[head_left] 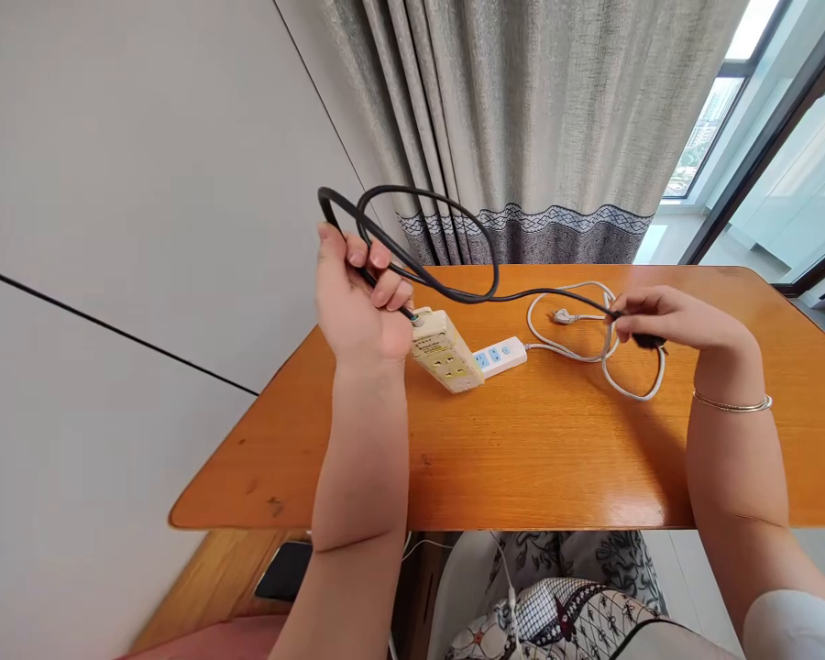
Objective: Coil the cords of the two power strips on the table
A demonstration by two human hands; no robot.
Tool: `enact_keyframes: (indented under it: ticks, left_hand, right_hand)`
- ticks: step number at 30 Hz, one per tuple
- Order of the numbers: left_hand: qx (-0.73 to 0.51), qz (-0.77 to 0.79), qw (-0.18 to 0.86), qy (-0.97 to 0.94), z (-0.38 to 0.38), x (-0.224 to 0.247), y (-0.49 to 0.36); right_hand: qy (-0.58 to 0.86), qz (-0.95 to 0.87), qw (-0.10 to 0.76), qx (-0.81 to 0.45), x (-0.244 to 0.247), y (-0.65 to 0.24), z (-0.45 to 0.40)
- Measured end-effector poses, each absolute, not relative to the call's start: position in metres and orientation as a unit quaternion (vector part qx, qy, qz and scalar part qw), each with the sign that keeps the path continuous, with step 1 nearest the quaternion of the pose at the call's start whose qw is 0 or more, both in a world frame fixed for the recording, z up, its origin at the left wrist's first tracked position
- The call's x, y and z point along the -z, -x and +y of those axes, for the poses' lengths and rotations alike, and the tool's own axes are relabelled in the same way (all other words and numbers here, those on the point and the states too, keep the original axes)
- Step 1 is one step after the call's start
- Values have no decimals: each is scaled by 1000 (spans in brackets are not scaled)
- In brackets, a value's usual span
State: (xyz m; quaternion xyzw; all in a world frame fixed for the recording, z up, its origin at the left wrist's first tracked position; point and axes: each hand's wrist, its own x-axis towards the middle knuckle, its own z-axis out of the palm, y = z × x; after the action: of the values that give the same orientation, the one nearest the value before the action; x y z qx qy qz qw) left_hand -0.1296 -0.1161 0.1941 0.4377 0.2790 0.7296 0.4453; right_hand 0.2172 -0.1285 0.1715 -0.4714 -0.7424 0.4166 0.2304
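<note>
My left hand (364, 293) is raised over the table's left side, its fingers closed round a black power cord (440, 286). Loops of the cord arc above and to the right of that hand. From beneath my fingers the cord enters a worn cream power strip (446, 356), which is tilted, with several sockets facing me. At the right, my right hand (653, 313) pinches the cord by its black plug (649, 340), partly hidden under the fingers. Behind the cream strip, a white power strip (500, 357) with blue socket faces lies on the table.
A white cord (569, 354) with a white plug (562, 317) lies in loops below my right hand. The wooden table (522, 458) has a rounded front left corner. A wall (110, 229) stands close on the left, and a grey curtain (556, 110) hangs behind.
</note>
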Motion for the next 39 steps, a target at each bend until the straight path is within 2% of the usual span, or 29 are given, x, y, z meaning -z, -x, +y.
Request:
enact_keyframes:
  ticks: [4,7,9,13,15,19,22,27,30,34,39]
  left_hand:
    - [-720,280,484,-411,-127,-202,122]
    - [-692,279,508,-431,-137,-205,112]
    - [-676,267,516,-454,-142,-203,104]
    - [-666,245,526,-469,-148,-196,90]
    - [-664,247,527,-470,-149,-192,82]
    - [-635,292,503,-509,-148,-183,71]
    - [-596,318,474,-565,-145,-178,70]
    - [-534,351,425,-642,-143,-178,83]
    - [-579,338,403,-624,-143,-183,93]
    - [-695,293,420,-505,-135,-195,106]
    - [-789,290,458,-289,-129,-214,125]
  right_hand:
    - [436,-811,106,-376,-157,-186,-126]
    - [432,-837,92,-322,-150,-166,-126]
    - [410,-841,138,-326,-151,-157,-131]
    - [338,-798,332,-374,-160,-140,-151]
    - [302,-773,387,-402,-164,-131,-160]
    - [255,-759,413,-434,-164,-114,-173]
    - [278,-731,440,-440,-165,-113,-174]
    - [389,-668,538,-336,-173,-135,-168]
    - [441,-667,556,-227,-177,-149,-163]
    - [490,-657,563,-104,-179,-162,-158]
    - [510,-625,587,-70,-186,-178,-159]
